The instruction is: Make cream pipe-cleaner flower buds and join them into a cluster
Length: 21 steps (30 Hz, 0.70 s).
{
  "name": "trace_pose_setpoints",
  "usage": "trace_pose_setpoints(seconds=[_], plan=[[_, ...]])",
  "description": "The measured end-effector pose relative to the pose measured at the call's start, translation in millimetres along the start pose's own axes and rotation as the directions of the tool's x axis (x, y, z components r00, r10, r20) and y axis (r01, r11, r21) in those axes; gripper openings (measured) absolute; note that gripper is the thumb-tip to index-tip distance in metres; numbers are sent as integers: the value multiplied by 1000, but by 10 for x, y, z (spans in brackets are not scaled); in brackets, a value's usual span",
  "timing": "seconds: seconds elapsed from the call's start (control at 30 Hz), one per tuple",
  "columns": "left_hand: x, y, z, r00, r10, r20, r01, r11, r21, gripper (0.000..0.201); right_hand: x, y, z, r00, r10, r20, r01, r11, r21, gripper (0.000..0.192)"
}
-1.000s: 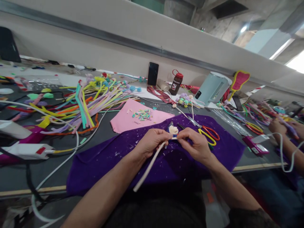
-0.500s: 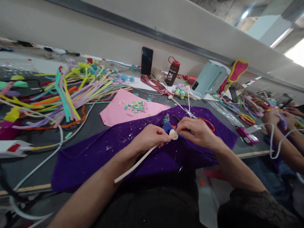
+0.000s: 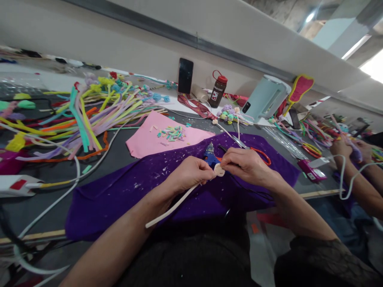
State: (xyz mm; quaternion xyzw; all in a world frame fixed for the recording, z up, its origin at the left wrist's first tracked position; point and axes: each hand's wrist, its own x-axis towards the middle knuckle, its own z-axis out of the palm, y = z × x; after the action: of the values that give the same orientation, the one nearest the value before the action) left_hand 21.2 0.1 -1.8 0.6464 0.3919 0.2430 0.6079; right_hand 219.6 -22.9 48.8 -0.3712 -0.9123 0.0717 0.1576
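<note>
A cream chenille stem [image 3: 176, 205] is being pinched by the left hand [image 3: 187, 175], its free length trailing down and toward the body from under the palm; the stem's far end, wound into a small coil [image 3: 219, 170], is being gripped between the fingertips of the right hand [image 3: 243, 164], so that the two hands are almost touching at the coil; both hands are being held closed on the stem just above a purple felt cloth [image 3: 125, 195], which is being spread beneath them and is speckled with pale scraps. Just beyond the knuckles, a blue glue gun [image 3: 210, 156] is being partly hidden by the fingers; orange-handled scissors [image 3: 261, 153] are lying just beyond the right hand; whether they are touching it cannot be told. Farther out, beyond the left hand, a pink sheet [image 3: 149, 140] is carrying a small heap of cut pastel pieces [image 3: 171, 134]; to the left of it a sprawl of coloured chenille stems [image 3: 89, 115] is being crossed by a white cable [image 3: 74, 175]. Farthest away, against the wall, a black phone [image 3: 185, 75] is being propped upright, with a brown bottle [image 3: 217, 95] and a pale blue kettle [image 3: 265, 99] to its right. Far to the right, another person's hands [image 3: 344, 149] are being occupied with more stems.
</note>
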Motion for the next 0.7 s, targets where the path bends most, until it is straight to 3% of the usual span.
trace_pose_setpoints(seconds=[0.7], plan=[[-10,20,10,1000,-4,5,4,1000,-4,17,61,-99,-66,993,-20,120,37,989,-146,14]])
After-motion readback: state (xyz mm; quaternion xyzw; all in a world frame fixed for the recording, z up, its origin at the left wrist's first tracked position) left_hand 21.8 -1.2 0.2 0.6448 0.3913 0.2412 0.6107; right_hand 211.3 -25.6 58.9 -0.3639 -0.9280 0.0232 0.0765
